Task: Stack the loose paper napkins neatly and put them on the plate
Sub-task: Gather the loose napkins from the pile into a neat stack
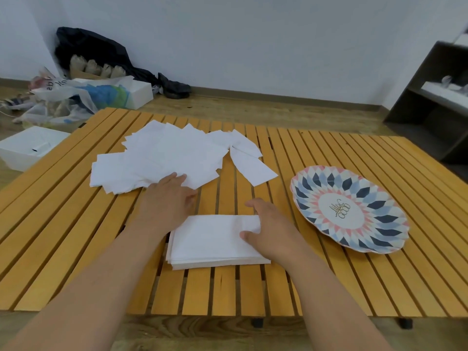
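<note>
While the right hand (pixel 272 225) clasps the right end of the neat stack (pixel 210 240) between thumb and curled forefinger, the left hand (pixel 168 198) is flat and nearly straight-fingered. It holds nothing, and its fingertips (pixel 174 177) just touch the near edge of the loose paper napkins (pixel 162 155). That heap spreads beyond and left of those fingertips — long axis crosswise on the worktop (pixel 76 236) — so the left hand looks better placed to draw one back. The plate (pixel 354 188) lies bare, right of the right hand.
</note>
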The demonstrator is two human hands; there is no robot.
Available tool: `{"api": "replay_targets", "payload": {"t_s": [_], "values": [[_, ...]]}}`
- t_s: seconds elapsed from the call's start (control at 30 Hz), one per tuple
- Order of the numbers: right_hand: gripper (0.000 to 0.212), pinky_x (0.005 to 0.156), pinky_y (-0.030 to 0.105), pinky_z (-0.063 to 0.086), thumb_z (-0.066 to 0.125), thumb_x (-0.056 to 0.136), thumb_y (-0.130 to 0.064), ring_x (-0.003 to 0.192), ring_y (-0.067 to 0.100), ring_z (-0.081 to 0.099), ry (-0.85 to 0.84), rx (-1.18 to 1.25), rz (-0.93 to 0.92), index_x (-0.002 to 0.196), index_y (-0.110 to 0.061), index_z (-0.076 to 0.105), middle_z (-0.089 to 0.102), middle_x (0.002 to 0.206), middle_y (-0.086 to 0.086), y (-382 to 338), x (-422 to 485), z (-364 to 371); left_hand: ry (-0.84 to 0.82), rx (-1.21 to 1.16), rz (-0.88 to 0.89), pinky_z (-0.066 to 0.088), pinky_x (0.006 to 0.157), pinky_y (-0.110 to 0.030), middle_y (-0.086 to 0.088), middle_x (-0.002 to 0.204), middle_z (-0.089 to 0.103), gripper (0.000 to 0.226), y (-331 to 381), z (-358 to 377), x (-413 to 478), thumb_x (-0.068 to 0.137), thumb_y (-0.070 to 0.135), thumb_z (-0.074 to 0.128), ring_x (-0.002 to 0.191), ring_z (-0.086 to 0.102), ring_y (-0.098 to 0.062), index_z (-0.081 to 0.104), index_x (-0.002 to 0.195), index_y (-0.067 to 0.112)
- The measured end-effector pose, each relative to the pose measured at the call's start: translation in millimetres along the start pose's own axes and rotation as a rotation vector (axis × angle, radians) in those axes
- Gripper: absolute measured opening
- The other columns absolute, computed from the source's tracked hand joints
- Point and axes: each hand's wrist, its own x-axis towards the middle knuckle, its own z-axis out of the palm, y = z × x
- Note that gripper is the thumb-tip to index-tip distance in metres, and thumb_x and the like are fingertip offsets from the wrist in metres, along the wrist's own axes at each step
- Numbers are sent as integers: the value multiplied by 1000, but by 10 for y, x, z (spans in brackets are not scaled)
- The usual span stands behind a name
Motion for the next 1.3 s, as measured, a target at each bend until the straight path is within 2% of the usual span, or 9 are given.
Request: {"api": "replay_targets", "payload": {"t_s": [0.13,0.3,0.53,0.67,0.8,0.93,1.1,1.2,1.3], "values": [[58,88,25,44,63,89,-31,119,12,49,-25,-5,-9,139,-33,34,40,142,-7,7,19,-10,-25,16,37,42,101,-39,0,145,48,36,-93,31,63,100,25,39,132,45,-20,55,133,27],[58,90,26,45,63,89,-31,120,13,48,-29,-14,-2,139,-33,35,40,142,-7,-29,22,-23,185,-173,-38,43,94,-34,-3,132,61,33,-85,-7,27,99,20,47,121,55,-26,60,129,22],[58,91,26,43,62,90,-31,121,12,48,-27,-33,-1,140,-33,34,40,143,-8,-41,-1,-29,449,-408,-162,50,84,-39,-7,106,72,33,-148,-172,44,91,16,60,97,66,-29,63,124,22],[60,92,26,43,62,90,-31,123,13,47,-30,-26,2,141,-33,32,39,144,-8,-50,-10,-40,398,-497,-192,44,83,-33,-8,107,72,49,-173,-193,58,93,16,58,99,64,-27,46,139,26],[60,91,26,43,62,90,-31,123,14,47,-32,-13,0,142,-33,31,39,145,-7,-39,-12,-42,307,-543,-226,42,89,-32,-11,108,71,47,-216,-136,71,94,15,54,107,60,-28,46,140,23],[60,93,28,43,62,90,-32,124,14,46,-27,-7,-6,142,-32,31,39,145,-7,-12,8,-38,325,-520,-274,45,90,-35,-10,112,70,39,-201,-175,75,93,17,54,108,61,-28,56,132,19],[57,102,36,42,58,90,-43,125,13,44,78,10,-26,141,-30,34,44,140,-7,13,47,-23,452,-587,-294,41,76,-26,3,93,68,16,-64,-456,51,88,18,59,89,59,-12,71,98,16],[54,107,37,36,56,89,-48,130,10,38,239,99,-42,137,-30,40,45,138,-11,-27,64,-56,498,-931,-340,41,74,-26,9,80,62,18,118,-802,5,86,15,60,77,55,-1,65,73,26],[50,100,28,37,59,88,-47,125,3,42,204,590,36,133,-30,46,49,136,-14,-179,23,-174,409,-1471,-379,44,69,-30,2,85,59,15,349,-1123,-174,82,16,56,85,54,-15,61,70,24]]}}
